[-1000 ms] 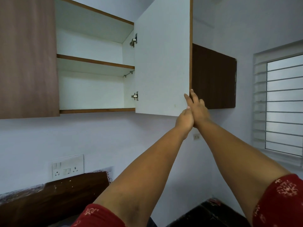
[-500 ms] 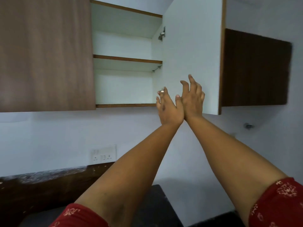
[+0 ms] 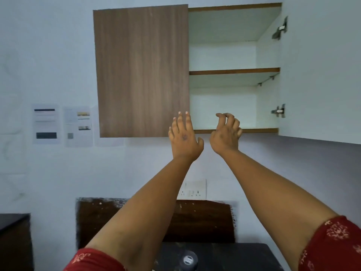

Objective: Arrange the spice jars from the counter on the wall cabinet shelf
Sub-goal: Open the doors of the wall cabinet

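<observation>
The wall cabinet has its right half open, with a bare middle shelf (image 3: pixel 234 71) and a bare bottom shelf (image 3: pixel 259 130). Its right door (image 3: pixel 320 75) is swung wide open; the left door (image 3: pixel 142 71) is closed. My left hand (image 3: pixel 184 138) is raised with fingers spread at the lower corner of the closed door, holding nothing. My right hand (image 3: pixel 226 133) hovers in front of the bottom shelf edge, fingers loosely curled and empty. A dark round jar lid (image 3: pixel 188 260) shows on the black counter (image 3: pixel 244 255) at the bottom, partly hidden by my left arm.
A white switch panel (image 3: pixel 195 189) sits on the wall under the cabinet, above a dark wooden board (image 3: pixel 195 220). Printed papers (image 3: pixel 62 125) are stuck to the wall at left. A dark cabinet corner (image 3: pixel 13 231) stands at lower left.
My view has turned left, so the cabinet now sits at centre-right. Both hands have left the open door's edge, separated, and now hover below the bottom shelf.
</observation>
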